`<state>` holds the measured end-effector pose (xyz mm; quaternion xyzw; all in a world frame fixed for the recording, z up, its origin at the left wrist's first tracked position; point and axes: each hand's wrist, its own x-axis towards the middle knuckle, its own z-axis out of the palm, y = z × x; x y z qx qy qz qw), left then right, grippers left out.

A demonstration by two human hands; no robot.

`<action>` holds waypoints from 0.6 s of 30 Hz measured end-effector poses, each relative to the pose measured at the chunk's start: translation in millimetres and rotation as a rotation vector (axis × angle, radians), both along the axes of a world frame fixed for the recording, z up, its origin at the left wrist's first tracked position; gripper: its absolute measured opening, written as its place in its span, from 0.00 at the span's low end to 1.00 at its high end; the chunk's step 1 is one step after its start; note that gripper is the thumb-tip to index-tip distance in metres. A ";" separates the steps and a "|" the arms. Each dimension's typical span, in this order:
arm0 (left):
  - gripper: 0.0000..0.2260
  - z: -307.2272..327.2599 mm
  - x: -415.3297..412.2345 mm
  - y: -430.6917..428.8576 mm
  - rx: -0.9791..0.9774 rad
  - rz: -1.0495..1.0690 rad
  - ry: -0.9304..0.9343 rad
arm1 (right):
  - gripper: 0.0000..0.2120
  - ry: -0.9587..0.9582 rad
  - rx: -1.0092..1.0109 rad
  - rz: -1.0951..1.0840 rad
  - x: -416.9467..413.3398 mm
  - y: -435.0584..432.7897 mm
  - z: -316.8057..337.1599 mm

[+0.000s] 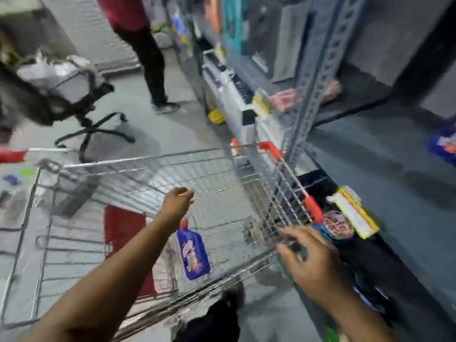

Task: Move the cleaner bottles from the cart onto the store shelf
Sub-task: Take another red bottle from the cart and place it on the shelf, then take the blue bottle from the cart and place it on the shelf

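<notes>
The view is motion-blurred. A wire shopping cart [148, 159] with red corner guards stands beside the grey metal store shelf [370, 154]. One blue cleaner bottle [193, 253] with a red cap lies in the cart's basket. My left hand [176, 204] reaches into the cart just above the bottle's cap, fingers loosely curled, with nothing seen in them. My right hand [311, 256] hovers at the cart's right rim with fingers spread, holding nothing. Another blue bottle [444, 144] stands on the shelf at the far right edge.
A yellow box [355, 211] and other packs fill the lower shelf next to the cart. A black office chair [91, 119] stands behind the cart. A person in dark trousers [153, 65] stands in the aisle. Part of a second cart [14, 155] shows at left.
</notes>
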<state>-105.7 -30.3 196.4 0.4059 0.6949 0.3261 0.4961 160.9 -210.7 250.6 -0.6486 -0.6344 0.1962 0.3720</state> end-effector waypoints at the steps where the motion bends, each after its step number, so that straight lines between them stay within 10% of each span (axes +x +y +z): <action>1: 0.08 -15.6 -13.7 6.4 -0.076 0.041 -0.007 | 0.13 -0.018 -0.106 0.081 -13.2 33.7 -5.1; 6: 0.10 -115.1 -50.6 25.5 -0.385 0.149 -0.095 | 0.24 -0.302 -0.761 0.532 -91.7 165.5 -96.3; 10: 0.22 -155.6 -65.7 41.8 -0.483 0.180 -0.056 | 0.11 -0.540 -1.120 0.900 -136.1 181.9 -174.4; 18: 0.13 -226.4 -87.1 50.0 -0.681 0.059 -0.061 | 0.11 -0.143 -1.393 0.557 -191.0 187.6 -273.1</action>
